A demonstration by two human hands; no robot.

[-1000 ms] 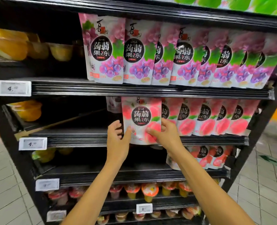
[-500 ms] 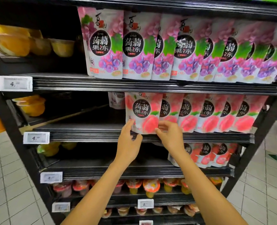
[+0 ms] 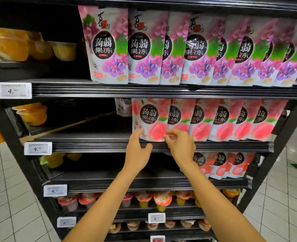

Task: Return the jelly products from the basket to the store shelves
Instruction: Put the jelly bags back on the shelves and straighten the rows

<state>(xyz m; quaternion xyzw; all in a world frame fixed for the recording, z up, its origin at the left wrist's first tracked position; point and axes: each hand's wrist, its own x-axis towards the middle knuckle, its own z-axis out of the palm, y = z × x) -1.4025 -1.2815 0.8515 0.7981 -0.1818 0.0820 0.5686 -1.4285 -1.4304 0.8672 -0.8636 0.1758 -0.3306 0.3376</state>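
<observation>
Two hands meet at the bottom edge of one peach jelly pouch (image 3: 149, 119). Left hand (image 3: 138, 147): grip wide, fingers nearly straight, tips touching the pouch's lower left corner, thumb spread well away and holding nothing. Right hand (image 3: 181, 145): grip narrow, fingers curled, thumb and forefinger pinching the lower right corner.

The pouch stands upright at the front lip of the second shelf (image 3: 92, 146). It is the leftmost of a row of matching peach pouches (image 3: 222, 121), and its right edge overlaps the next one. It is a flat, glossy film pack, pink and white, with a black round label and a printed peach.

The shelf is black, with a ribbed front strip and a white price tag (image 3: 38, 148) clipped at its left end. To the pouch's left it is bare and dark, with translucent yellow tubs (image 3: 32, 114) at the far left.

On the shelf above stand overlapping purple grape pouches (image 3: 187, 48) of the same shape. More peach pouches (image 3: 221, 165) stand on the shelf below, to the right. Lower still are small clear cups with red and orange foil lids (image 3: 161, 199). The floor (image 3: 10, 198) is pale square tile.
</observation>
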